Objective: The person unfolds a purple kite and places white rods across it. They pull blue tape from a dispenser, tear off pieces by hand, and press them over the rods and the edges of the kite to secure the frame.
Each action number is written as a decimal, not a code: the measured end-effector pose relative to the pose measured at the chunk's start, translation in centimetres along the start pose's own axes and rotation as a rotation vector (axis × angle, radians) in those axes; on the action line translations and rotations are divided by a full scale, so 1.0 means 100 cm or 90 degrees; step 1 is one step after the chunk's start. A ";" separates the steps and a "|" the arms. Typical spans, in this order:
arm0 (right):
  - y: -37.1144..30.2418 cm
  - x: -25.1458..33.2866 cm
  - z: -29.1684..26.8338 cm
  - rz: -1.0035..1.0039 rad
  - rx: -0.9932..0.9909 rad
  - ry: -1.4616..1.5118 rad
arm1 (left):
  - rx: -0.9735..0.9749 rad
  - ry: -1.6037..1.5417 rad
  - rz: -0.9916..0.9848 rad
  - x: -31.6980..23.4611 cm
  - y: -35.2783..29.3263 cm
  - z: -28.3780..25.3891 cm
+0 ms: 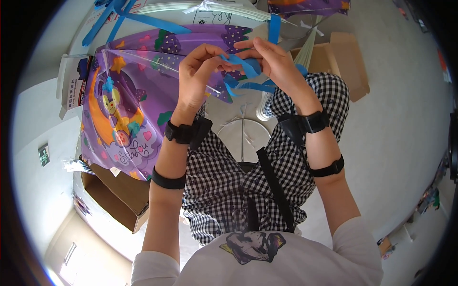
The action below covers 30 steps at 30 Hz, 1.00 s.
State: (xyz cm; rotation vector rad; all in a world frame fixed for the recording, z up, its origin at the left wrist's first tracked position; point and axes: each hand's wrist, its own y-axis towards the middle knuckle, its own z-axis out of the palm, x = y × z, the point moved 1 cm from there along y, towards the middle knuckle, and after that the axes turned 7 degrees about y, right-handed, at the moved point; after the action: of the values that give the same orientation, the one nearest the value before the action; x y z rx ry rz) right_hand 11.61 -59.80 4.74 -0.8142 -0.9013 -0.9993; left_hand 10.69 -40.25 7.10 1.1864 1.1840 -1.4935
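Observation:
Both hands are raised in front of me over a blue ribbon [249, 68]. My left hand [198, 71] is closed, thumb and fingers pinching one part of the ribbon. My right hand [273, 59] has its fingers curled round another part, with the index finger and thumb reaching toward the left hand. A loop of the ribbon hangs below the fingers toward my knee. Under and beside the left hand spreads a purple printed sheet [179, 93] with a cartoon animal, stars and hearts. A thin pale rod lies across it, partly hidden by my left wrist.
More blue ribbon [152, 21] and a bundle of thin white rods [210, 6] lie at the far side. Another rod bundle [307, 50] leans by an open cardboard box [350, 64] at right. A brown box [117, 198] stands at left. Between my checkered-trousered legs is a round metal base [243, 131].

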 end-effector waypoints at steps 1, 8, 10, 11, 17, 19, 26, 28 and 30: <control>0.000 0.001 0.001 0.064 0.020 0.053 | 0.001 0.001 -0.002 -0.001 0.001 -0.003; -0.002 0.002 -0.001 0.158 0.095 -0.022 | 0.045 0.178 0.051 -0.008 0.007 -0.004; -0.002 0.001 -0.003 0.168 0.060 0.009 | 0.053 0.191 0.049 -0.001 0.011 -0.005; -0.002 0.001 -0.004 0.177 0.027 0.040 | 0.050 0.226 0.037 0.002 0.013 -0.007; 0.000 -0.006 -0.010 0.123 -0.134 -0.148 | -0.055 0.458 0.081 0.025 0.012 -0.013; 0.004 -0.015 -0.010 0.096 -0.189 -0.110 | -0.094 0.546 0.118 0.032 0.011 -0.017; 0.004 -0.028 -0.005 0.081 -0.248 -0.138 | 0.003 0.873 0.325 0.036 -0.015 -0.006; 0.004 -0.025 0.003 0.091 -0.262 -0.203 | 0.018 0.900 0.313 0.034 -0.020 -0.004; 0.003 -0.025 0.006 0.103 -0.275 -0.267 | 0.030 0.902 0.312 0.031 -0.023 -0.003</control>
State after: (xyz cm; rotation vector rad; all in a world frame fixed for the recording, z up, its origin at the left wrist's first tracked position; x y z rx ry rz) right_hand 11.12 -58.31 2.67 -1.4791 -0.9643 -0.9078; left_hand 7.94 -39.74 4.34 2.4616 1.4722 -0.1323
